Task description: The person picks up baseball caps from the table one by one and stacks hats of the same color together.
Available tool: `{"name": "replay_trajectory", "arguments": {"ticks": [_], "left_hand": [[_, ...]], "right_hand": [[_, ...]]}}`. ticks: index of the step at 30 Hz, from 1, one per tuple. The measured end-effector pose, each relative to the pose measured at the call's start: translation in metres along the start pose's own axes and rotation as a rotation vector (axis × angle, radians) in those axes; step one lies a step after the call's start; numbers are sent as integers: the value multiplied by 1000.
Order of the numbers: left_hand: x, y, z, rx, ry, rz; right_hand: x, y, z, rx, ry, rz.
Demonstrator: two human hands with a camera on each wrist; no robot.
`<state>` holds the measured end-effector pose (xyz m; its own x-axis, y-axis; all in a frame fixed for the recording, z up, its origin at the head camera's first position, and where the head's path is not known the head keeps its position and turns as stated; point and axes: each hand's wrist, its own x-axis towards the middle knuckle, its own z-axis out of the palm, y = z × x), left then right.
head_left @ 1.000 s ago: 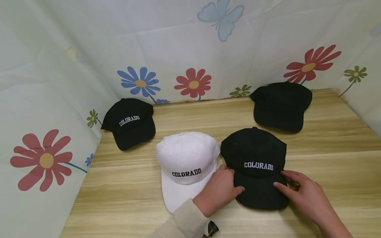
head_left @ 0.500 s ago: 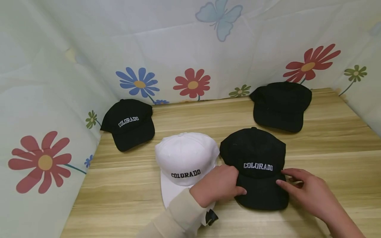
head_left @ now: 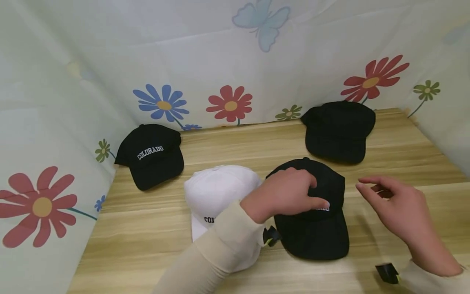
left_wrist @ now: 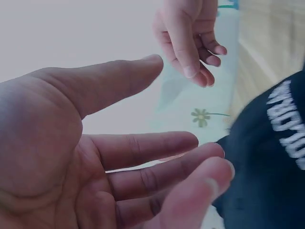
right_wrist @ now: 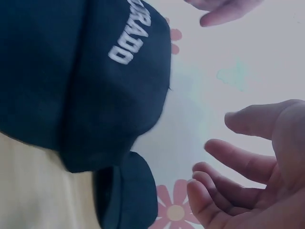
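A black cap (head_left: 312,239) with white COLORADO lettering lies at the front of the table, brim toward me. Over its crown hangs my left hand (head_left: 284,192), thumb and fingers apart and holding nothing; it covers part of the lettering. The left wrist view shows that palm with its fingers loosely extended. To the cap's right, my right hand (head_left: 400,208) is raised, its fingers relaxed and holding nothing. A white cap (head_left: 216,188) lies left of the black one, partly hidden behind my left sleeve.
Another black COLORADO cap (head_left: 152,155) lies at the back left. A further black cap (head_left: 339,132) is at the back right, by the flowered cloth wall (head_left: 205,49). All of them rest on the wooden table (head_left: 147,241).
Both hands have let go of the front black cap's brim and risen. The left has moved up over the crown, the right up and outward. The caps keep their places.
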<state>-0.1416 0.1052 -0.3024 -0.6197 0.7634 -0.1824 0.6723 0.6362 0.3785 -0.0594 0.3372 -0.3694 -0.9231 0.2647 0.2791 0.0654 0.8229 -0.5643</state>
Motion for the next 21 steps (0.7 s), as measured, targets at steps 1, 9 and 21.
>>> {"name": "replay_trajectory", "arguments": {"ticks": [1,9,21], "left_hand": [[4,1,-4,-3,4,12],[41,5,-28,-2,-4,3],[90,-4,-45,-54,-39,-49]], "right_hand": [[4,0,-1,6,15,11],[30,9,-9,33,-17,153],[54,32,1,83,37,210]]}}
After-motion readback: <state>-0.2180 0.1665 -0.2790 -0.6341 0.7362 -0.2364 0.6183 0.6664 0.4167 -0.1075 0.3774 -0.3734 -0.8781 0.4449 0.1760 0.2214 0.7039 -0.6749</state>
